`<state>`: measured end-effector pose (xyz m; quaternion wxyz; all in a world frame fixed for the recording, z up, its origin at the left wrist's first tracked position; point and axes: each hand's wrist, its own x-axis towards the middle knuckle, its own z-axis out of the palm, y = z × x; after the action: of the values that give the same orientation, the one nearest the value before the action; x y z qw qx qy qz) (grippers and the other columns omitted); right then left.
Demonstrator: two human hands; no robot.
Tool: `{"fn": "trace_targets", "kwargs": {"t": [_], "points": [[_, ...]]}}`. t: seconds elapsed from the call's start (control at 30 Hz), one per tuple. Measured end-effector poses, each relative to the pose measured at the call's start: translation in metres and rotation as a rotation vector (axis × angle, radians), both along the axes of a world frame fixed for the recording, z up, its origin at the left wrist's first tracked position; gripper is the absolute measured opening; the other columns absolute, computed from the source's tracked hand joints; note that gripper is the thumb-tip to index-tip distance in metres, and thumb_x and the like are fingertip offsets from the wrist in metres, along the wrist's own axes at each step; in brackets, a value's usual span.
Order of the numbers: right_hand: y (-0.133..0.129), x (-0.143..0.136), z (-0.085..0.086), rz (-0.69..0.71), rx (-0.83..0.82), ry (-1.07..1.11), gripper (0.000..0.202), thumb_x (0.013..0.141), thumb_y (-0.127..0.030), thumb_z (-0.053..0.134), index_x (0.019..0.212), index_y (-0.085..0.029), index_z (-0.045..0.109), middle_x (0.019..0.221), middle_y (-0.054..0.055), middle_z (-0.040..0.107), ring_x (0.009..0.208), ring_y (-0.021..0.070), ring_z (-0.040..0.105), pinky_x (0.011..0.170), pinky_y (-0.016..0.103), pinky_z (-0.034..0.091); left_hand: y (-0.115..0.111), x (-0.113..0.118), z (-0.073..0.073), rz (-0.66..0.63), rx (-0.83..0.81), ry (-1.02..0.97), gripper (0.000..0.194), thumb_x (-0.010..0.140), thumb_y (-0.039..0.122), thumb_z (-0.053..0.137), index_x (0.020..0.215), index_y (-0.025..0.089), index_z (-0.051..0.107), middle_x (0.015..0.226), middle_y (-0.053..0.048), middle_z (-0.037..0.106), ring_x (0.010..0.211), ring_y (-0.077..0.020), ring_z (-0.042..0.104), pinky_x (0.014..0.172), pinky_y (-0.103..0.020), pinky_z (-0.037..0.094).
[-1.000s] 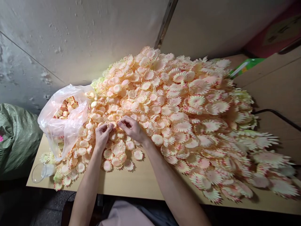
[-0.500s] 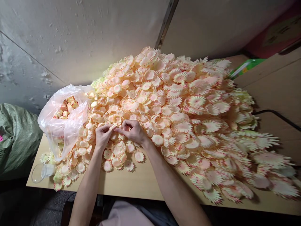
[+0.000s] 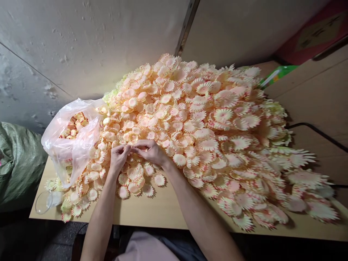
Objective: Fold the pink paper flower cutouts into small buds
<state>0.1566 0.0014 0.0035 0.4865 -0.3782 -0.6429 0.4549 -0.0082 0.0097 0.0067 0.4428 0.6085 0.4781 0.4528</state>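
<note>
My left hand [image 3: 119, 157] and my right hand [image 3: 150, 152] meet fingertip to fingertip over the near left part of a large heap of artificial flower petals [image 3: 201, 119]. Both hands are closed in a pinch, thumbs against fingers. Whatever lies between the fingertips is too small and too covered to name. The petals are pale cream and pink discs with fringed, red-tipped edges. Just below the hands lies a small cluster of these discs [image 3: 133, 174].
A translucent plastic bag [image 3: 88, 139] with small curled petal pieces [image 3: 74, 125] stands on the left. A clear cup [image 3: 43, 203] lies near the left corner of the wooden table [image 3: 152, 214]. A green sack [image 3: 21, 163] stands beside it. At right are cardboard [image 3: 320, 98] and a black cable [image 3: 320, 132].
My right fingers have straightened and flattened toward my left fingertips, closing the gap seen before. The whole view has shifted slightly, so the heap sits a little further left.
</note>
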Motion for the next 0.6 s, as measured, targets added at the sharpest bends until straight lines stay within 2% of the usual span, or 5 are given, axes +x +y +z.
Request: {"fn": "trace_targets", "kwargs": {"t": [0.23,0.3,0.37,0.47,0.6], "points": [[0.004,0.006,0.005,-0.390,0.021,-0.035,0.027,0.086,-0.043,0.061,0.078,-0.019,0.069,0.081,0.006,0.071,0.078,0.0197,0.063,0.074,0.033,0.049,0.001,-0.003,-0.005,0.024,0.020,-0.082,0.055,0.077,0.058,0.064,0.047,0.015,0.049,0.048,0.002,0.041,0.048,-0.0074,0.034,0.048,-0.023,0.030],[0.005,0.008,0.006,-0.460,-0.027,0.009,0.027,0.083,-0.046,0.063,0.085,-0.019,0.066,0.077,0.004,0.066,0.073,0.0178,0.060,0.069,0.030,0.048,0.001,-0.004,-0.007,0.039,0.011,-0.144,0.051,0.078,0.055,0.066,0.049,0.015,0.050,0.050,0.003,0.042,0.050,-0.0075,0.036,0.051,-0.022,0.033],[0.005,0.008,0.006,-0.470,-0.071,0.060,0.035,0.077,-0.049,0.070,0.093,-0.020,0.060,0.069,-0.001,0.057,0.063,0.0142,0.053,0.060,0.026,0.044,0.002,-0.004,-0.007,0.037,-0.018,-0.214,0.040,0.076,0.049,0.071,0.059,0.016,0.057,0.059,0.002,0.049,0.055,-0.0080,0.043,0.056,-0.021,0.038],[0.005,0.006,0.001,-0.428,-0.064,0.079,0.041,0.068,-0.051,0.078,0.081,-0.021,0.052,0.062,-0.006,0.043,0.055,0.0103,0.042,0.052,0.024,0.037,0.002,-0.001,-0.004,0.013,-0.036,-0.291,0.027,0.072,0.039,0.077,0.083,0.019,0.063,0.078,0.001,0.059,0.070,-0.0100,0.055,0.067,-0.021,0.044],[0.006,0.004,-0.004,-0.283,-0.081,0.113,0.040,0.068,-0.053,0.077,0.073,-0.020,0.055,0.063,-0.004,0.048,0.054,0.0105,0.045,0.051,0.025,0.040,0.002,0.001,0.001,0.010,0.005,-0.301,0.028,0.073,0.036,0.076,0.093,0.019,0.065,0.092,-0.003,0.063,0.086,-0.0134,0.059,0.079,-0.023,0.047]]}}
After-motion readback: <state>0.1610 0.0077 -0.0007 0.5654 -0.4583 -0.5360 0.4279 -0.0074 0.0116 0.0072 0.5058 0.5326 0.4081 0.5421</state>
